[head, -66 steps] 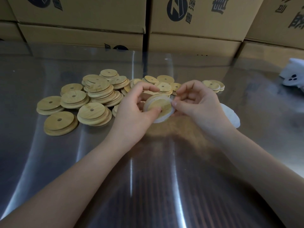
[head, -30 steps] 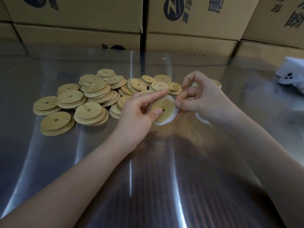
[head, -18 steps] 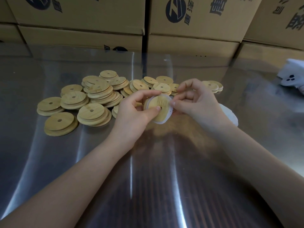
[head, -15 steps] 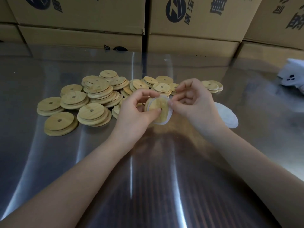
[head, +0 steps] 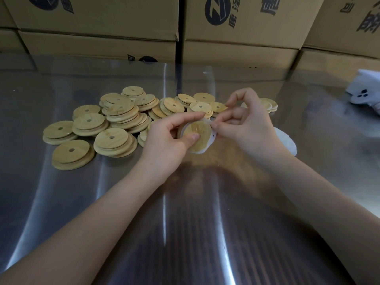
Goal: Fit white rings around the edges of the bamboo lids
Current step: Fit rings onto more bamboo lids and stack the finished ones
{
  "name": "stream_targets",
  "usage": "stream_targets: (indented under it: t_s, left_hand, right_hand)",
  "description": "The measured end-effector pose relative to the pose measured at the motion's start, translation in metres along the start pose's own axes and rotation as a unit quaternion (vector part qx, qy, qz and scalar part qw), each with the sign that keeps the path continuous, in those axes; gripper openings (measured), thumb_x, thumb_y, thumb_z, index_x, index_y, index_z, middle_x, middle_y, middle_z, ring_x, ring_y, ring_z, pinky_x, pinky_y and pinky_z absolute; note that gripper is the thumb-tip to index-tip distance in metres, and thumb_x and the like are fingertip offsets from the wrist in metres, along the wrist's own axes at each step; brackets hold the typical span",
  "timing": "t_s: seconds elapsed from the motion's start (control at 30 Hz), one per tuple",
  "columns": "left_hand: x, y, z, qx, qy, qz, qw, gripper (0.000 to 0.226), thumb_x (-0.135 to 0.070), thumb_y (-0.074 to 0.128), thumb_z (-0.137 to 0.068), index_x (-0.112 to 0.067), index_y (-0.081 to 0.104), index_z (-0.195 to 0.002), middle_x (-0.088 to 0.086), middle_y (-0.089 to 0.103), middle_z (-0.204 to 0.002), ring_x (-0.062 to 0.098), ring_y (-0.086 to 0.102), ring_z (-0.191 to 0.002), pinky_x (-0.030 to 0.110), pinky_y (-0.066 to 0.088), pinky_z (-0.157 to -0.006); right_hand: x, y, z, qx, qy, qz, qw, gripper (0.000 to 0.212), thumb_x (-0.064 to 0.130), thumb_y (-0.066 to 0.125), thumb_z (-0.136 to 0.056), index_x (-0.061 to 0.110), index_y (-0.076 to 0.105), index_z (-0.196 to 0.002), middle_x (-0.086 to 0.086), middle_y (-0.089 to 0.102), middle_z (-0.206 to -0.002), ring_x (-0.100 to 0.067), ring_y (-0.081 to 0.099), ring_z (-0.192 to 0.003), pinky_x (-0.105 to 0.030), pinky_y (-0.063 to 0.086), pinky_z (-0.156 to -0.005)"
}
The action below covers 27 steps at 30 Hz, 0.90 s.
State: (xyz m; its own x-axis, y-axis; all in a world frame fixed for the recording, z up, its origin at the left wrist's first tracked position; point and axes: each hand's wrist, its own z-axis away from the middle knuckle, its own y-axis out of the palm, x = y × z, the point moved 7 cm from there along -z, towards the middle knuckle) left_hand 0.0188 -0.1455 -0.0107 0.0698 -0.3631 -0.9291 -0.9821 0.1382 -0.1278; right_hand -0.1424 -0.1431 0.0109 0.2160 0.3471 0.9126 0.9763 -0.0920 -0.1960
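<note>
Where the cardboard cartons (head: pixel 98 21) stand stacked along the back, each upper one bears a dark round logo (head: pixel 218 11) with a white angular mark inside, and beside it dark printed characters that the frame's edge cuts off. A lower carton shows the top of the same logo just above the table's far edge. None of the writing can be read whole.

On the steel table (head: pixel 185 223), a loose pile of bamboo lids (head: pixel 115 124) lies to the left, flat and overlapping, most with a small centre hole facing up.

Right of the pile, the left hand (head: pixel 164 138) grips one bamboo lid (head: pixel 198 132) above the table, the thumb pressed on its face and the forefinger curled over its upper edge. This lid is tilted, its flat face turned up and towards the person; being a round disc, it has no long axis. A white ring (head: pixel 207 148) shows round its lower and right edge, with a small dark dot on the right side.

The right hand (head: pixel 246 124) meets that rim at the upper right, thumb and forefinger pinching the ring, the other fingers curled above.

Behind this hand sits a short stack of lids (head: pixel 269 104), and beside the wrist a heap of white rings (head: pixel 287 142). At the far right lies a white object with three dark dots (head: pixel 364 95).
</note>
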Motion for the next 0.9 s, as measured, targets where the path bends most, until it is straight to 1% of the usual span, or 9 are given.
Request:
stream_targets:
  t_s: [0.07,0.17,0.3,0.4,0.53,0.67,0.73,0.8,0.9]
  left_hand:
    - [0.001,0.000,0.000,0.001,-0.013,0.026,1.000,0.046,0.009,0.065,-0.086,-0.032,0.069,-0.106,-0.009,0.072,-0.109,0.004,0.066,-0.104,0.028,0.054,-0.095]
    - [0.003,0.002,0.001,-0.004,-0.034,0.070,0.997,0.047,0.011,0.063,-0.085,-0.031,0.070,-0.104,-0.007,0.073,-0.108,0.008,0.067,-0.105,0.034,0.054,-0.097]
    - [0.006,0.006,0.004,0.008,-0.049,0.093,0.994,0.048,0.012,0.061,-0.087,-0.033,0.070,-0.104,-0.009,0.072,-0.110,0.008,0.066,-0.107,0.037,0.053,-0.099]
    - [0.007,0.009,0.006,0.016,-0.056,0.092,0.994,0.048,0.011,0.059,-0.088,-0.034,0.071,-0.102,-0.010,0.072,-0.110,0.007,0.065,-0.108,0.039,0.053,-0.099]
    - [0.009,0.006,0.006,0.006,-0.067,0.097,0.993,0.041,0.008,0.061,-0.088,-0.030,0.072,-0.099,-0.013,0.073,-0.101,0.007,0.067,-0.101,0.042,0.056,-0.093]
    - [0.012,0.001,0.005,-0.025,-0.070,0.100,0.992,0.035,0.008,0.066,-0.084,-0.023,0.072,-0.098,-0.005,0.072,-0.101,0.018,0.067,-0.103,0.047,0.056,-0.092]
    - [0.011,-0.001,0.005,-0.029,-0.067,0.093,0.993,0.032,0.008,0.067,-0.083,-0.020,0.070,-0.098,-0.005,0.071,-0.099,0.017,0.068,-0.097,0.044,0.058,-0.087]
    - [0.009,-0.001,0.006,-0.024,-0.050,0.069,0.996,0.029,0.007,0.070,-0.081,-0.017,0.068,-0.098,-0.005,0.069,-0.095,0.011,0.068,-0.087,0.036,0.059,-0.079]
    - [0.003,0.001,0.006,-0.020,-0.014,0.006,1.000,0.028,0.005,0.074,-0.079,-0.013,0.064,-0.098,-0.003,0.068,-0.093,0.014,0.069,-0.083,0.029,0.061,-0.071]
  right_hand:
    - [-0.001,-0.001,-0.002,0.026,0.020,-0.013,0.999,0.043,-0.007,0.071,-0.079,0.020,0.041,-0.091,-0.003,0.069,-0.067,-0.019,0.066,-0.065,-0.040,0.060,-0.071]
    - [0.000,-0.002,-0.005,0.066,0.047,-0.037,0.996,0.042,-0.010,0.069,-0.080,0.017,0.040,-0.092,-0.003,0.070,-0.067,-0.016,0.066,-0.062,-0.029,0.057,-0.063]
    - [0.002,-0.002,-0.006,0.103,0.060,-0.038,0.992,0.040,-0.013,0.067,-0.081,0.015,0.040,-0.090,-0.005,0.070,-0.067,-0.016,0.067,-0.061,-0.028,0.056,-0.060]
    - [0.000,-0.003,-0.003,0.090,0.061,-0.028,0.994,0.036,-0.012,0.069,-0.081,0.012,0.043,-0.089,-0.007,0.070,-0.067,-0.019,0.067,-0.060,-0.030,0.058,-0.059]
    - [-0.005,-0.003,-0.001,0.059,0.070,-0.018,0.996,0.030,0.000,0.074,-0.081,0.011,0.047,-0.088,-0.008,0.072,-0.068,-0.022,0.069,-0.061,-0.032,0.058,-0.058]
    - [-0.005,0.001,0.002,0.052,0.078,-0.030,0.995,0.028,-0.002,0.073,-0.081,0.011,0.051,-0.092,-0.006,0.072,-0.069,-0.020,0.070,-0.063,-0.026,0.056,-0.058]
    - [-0.003,0.003,0.003,0.037,0.060,-0.022,0.997,0.030,-0.006,0.071,-0.081,0.012,0.051,-0.090,-0.003,0.070,-0.067,-0.017,0.068,-0.062,-0.026,0.056,-0.058]
    - [0.001,0.003,0.004,0.011,0.022,0.028,0.999,0.034,-0.007,0.071,-0.080,0.018,0.050,-0.088,-0.001,0.069,-0.067,-0.017,0.065,-0.063,-0.031,0.057,-0.064]
    - [0.009,0.004,0.008,-0.011,-0.034,0.086,0.996,0.038,-0.005,0.071,-0.078,0.025,0.050,-0.086,0.000,0.068,-0.071,-0.021,0.061,-0.065,-0.032,0.052,-0.068]
